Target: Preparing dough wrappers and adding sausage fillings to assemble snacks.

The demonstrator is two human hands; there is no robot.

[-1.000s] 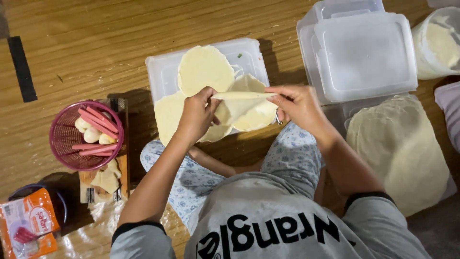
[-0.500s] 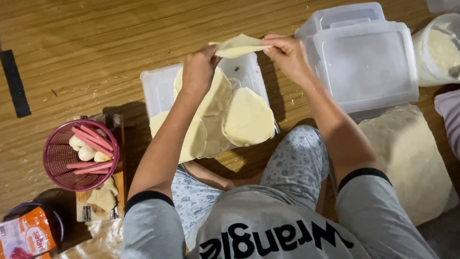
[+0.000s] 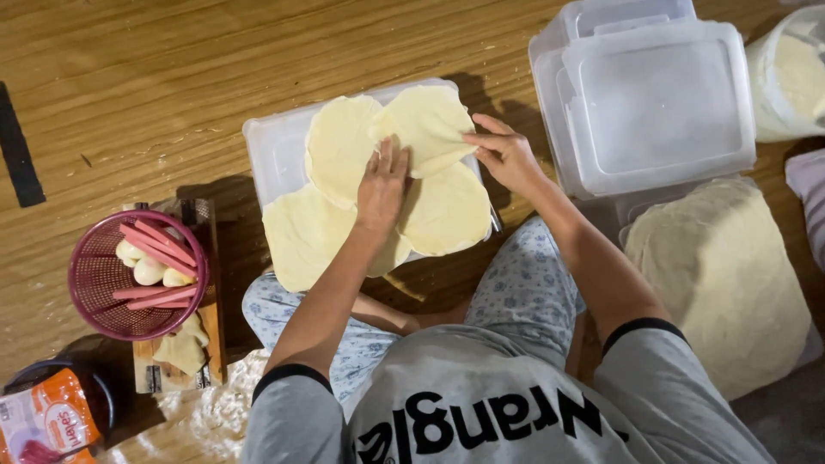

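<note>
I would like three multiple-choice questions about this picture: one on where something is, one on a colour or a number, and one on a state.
1. Where does the basket stand?
A. on a wooden board at the left
B. on the stacked plastic boxes
C. on the person's lap

2. What colour is the basket?
A. green
B. pink
C. white

3. What is the left hand doing?
A. lifting a knife
B. hanging in the air, touching nothing
C. lying flat on the dough rounds

Answers:
1 A, the wooden board shows under and beside the basket, left of the person.
2 B, its mesh wall is plainly pink.
3 C, the palm presses on the rounds spread over the plastic lid, while the right hand pinches the edge of the top round.
</note>
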